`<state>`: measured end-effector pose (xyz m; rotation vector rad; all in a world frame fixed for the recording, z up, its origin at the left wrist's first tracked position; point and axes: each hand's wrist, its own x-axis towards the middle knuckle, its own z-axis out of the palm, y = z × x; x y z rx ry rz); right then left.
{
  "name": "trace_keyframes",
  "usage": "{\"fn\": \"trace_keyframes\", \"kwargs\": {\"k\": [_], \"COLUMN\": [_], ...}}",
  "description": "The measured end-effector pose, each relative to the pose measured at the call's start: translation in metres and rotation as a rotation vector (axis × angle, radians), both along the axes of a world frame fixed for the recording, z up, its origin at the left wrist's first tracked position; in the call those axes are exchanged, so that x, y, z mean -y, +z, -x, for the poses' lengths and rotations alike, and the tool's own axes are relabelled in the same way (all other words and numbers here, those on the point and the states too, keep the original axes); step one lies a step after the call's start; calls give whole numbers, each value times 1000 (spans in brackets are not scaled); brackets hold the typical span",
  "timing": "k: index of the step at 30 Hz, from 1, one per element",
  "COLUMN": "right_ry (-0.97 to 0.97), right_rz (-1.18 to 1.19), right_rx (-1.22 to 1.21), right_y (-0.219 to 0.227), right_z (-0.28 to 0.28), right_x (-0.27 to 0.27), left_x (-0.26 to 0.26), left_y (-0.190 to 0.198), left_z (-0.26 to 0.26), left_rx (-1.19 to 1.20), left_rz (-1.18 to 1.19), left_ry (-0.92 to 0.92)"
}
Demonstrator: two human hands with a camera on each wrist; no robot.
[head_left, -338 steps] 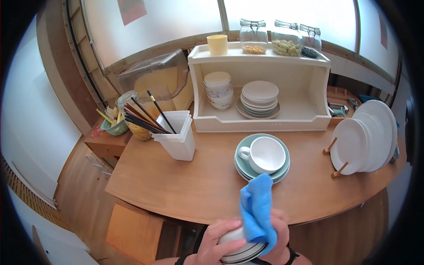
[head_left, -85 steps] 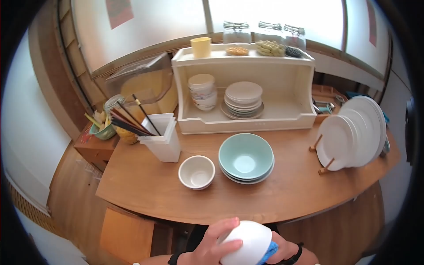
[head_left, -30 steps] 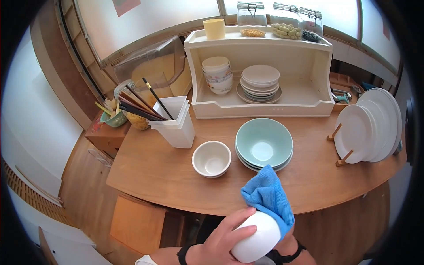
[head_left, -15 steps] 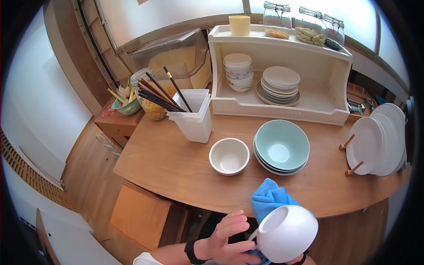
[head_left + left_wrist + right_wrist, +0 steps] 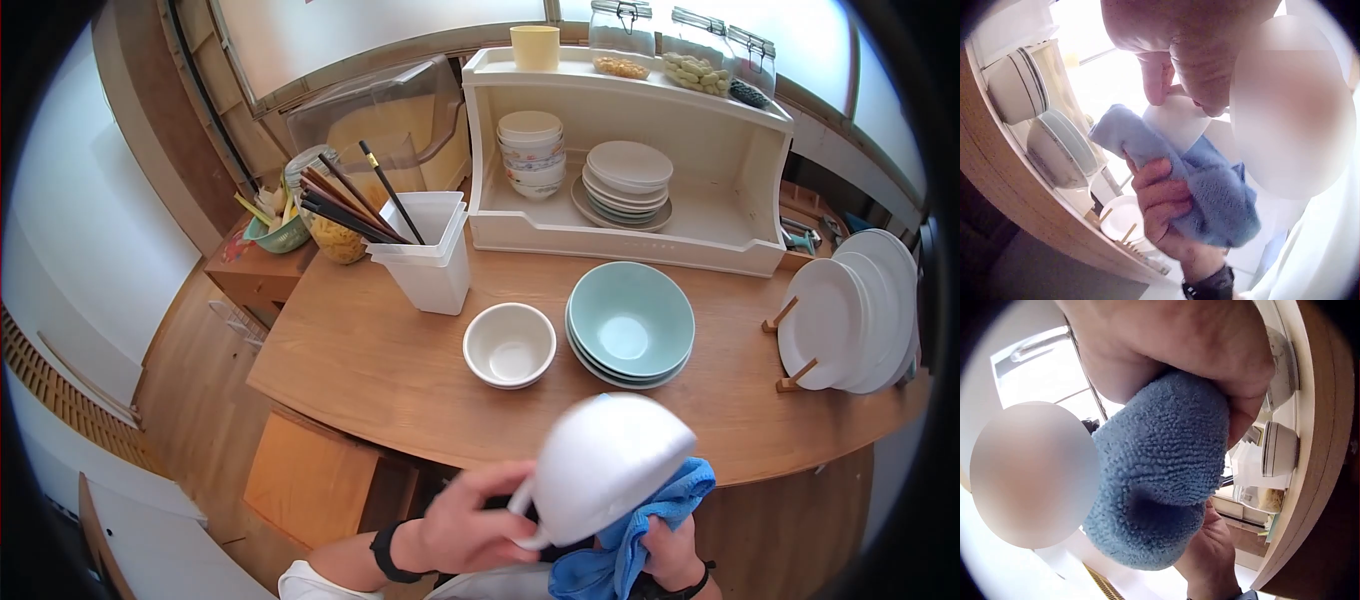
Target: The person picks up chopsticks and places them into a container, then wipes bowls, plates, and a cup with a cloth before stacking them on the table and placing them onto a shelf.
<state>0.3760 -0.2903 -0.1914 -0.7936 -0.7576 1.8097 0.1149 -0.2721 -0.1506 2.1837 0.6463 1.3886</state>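
Observation:
A white cup is tilted on its side over the table's front edge, its base toward the upper left. My left hand pinches it by the handle. In my right hand a bunched blue cloth is gripped, just below the cup. The left wrist view shows the cloth overlapping the cup, with the right hand's fingers curled into it. Folded cloth fills the right wrist view and hides the cup there.
A cream bowl stands beside stacked teal bowls on the wooden table. Behind are a chopstick holder and a white shelf with dishes. White plates stand in a rack at right.
Earlier, a white cup sat on the teal stack and a striped bowl was being wiped. Lately the left hand shifted from the cup's side to its handle, and cup and cloth moved apart.

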Motion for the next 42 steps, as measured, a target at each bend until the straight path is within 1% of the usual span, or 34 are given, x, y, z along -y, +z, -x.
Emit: {"fn": "trace_keyframes", "kwargs": {"k": [2,4,5,6,8,10,11,12,14,17,21,23,27,30,32,36,42], "right_ry": [-2,1,2,2,32,22,13,8,37,47,52,38,31,78,31,52,44], "right_rz": [-49,-57,-64,-64,-57,-82,-103,-101,-87,-99,-104,-101,-81,-148,-92,-98,-86], "right_rx": [57,67,76,75,78,110,144,144,150,153,149,162,157,201,157,166,173], "right_y": [-6,-8,-9,-11,-17,-12,-10,-10,-11,-19,-14,-13,-19,-24,-20,-21,-21], "right_z": [-4,-8,-10,-12,-14,-11,-10,-11,-12,-14,-15,-15,-17,-18,-17,-18,-22], "right_x": [-1,-2,-2,0,2,6,8,9,9,10,9,9,9,7,9,9,9], "left_x": [-2,-11,-18,-27,-42,-49,-53,-56,-62,-70,-76,-77,-81,-84,-86,-90,-99], "left_y": [-2,-1,3,0,-7,-6,-6,-4,-1,1,1,1,1,5,6,13,14], "left_z": [4,17,24,29,50,60,62,62,62,62,62,62,65,67,67,67,70], "left_rx": [247,363,341,385,394,391,389,387,430,421,447,415,379,342,337,346,237], "left_rz": [110,277,361,404,557,599,644,647,725,790,826,810,810,821,824,844,819], "left_ry": [124,272,331,386,356,341,328,323,307,303,292,321,319,315,306,313,344]}}
